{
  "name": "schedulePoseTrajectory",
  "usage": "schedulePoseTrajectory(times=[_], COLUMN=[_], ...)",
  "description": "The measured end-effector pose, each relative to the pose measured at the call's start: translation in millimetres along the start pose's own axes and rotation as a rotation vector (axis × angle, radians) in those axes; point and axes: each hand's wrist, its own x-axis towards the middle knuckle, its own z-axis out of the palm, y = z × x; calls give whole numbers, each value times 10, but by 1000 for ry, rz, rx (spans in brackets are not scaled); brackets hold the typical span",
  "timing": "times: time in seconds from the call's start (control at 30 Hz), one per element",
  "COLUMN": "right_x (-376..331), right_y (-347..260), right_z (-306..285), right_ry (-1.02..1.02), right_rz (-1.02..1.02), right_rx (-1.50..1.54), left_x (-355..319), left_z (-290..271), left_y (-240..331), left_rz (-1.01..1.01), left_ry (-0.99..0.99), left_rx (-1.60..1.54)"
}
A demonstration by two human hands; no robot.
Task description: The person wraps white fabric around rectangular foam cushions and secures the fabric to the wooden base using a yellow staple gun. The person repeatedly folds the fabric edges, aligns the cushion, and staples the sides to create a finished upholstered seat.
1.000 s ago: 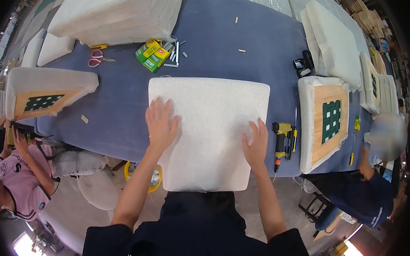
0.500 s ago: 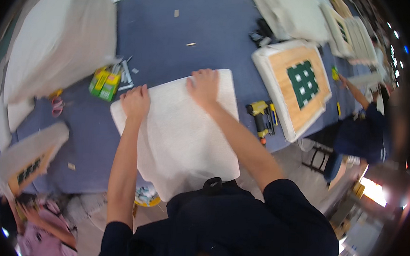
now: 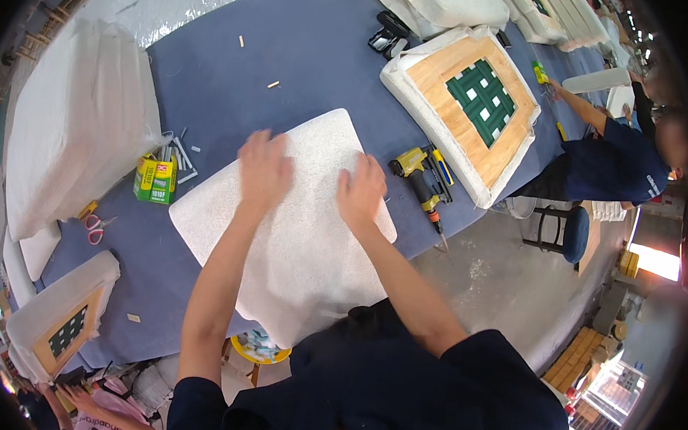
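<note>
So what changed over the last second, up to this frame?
Both hands slid up the white foam pad toward its far edge: the left hand and right hand now lie flat near the top, closer together. Nothing was gripped or released. The view also turned. The pad stays on the blue table, the yellow power tool beside it.

You're standing in an upholstery workshop: a long blue-covered workbench (image 3: 234,74) carries white foam cushions (image 3: 74,127), wooden seat frames with green webbing (image 3: 477,97), a yellow power tool (image 3: 417,172), scissors (image 3: 95,227) and boxes of staples (image 3: 155,180). The floor is bare concrete (image 3: 505,280), and another worker (image 3: 607,156) sits at the same bench.
</note>
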Motion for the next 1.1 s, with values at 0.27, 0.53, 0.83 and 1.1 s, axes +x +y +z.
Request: schedulePoseTrajectory(times=[0.27,0.53,0.83,1.1], right_x=[-70,-9,478,545], right_y=[272,383,-63,-1807], right_z=[98,85,84,1025], right_ry=[-94,13,-207,-448], right_rz=[364,306,132,-611], right_rx=[-145,-69,-114,112], left_x=[936,1059,-1352,-2911], left_z=[872,691,-1212,-1217], left_y=[998,963,-948,-201], left_rz=[669,527,-709,-1093], left_ry=[-498,-444,-361,-61], left_rx=[11,-111,235,-216])
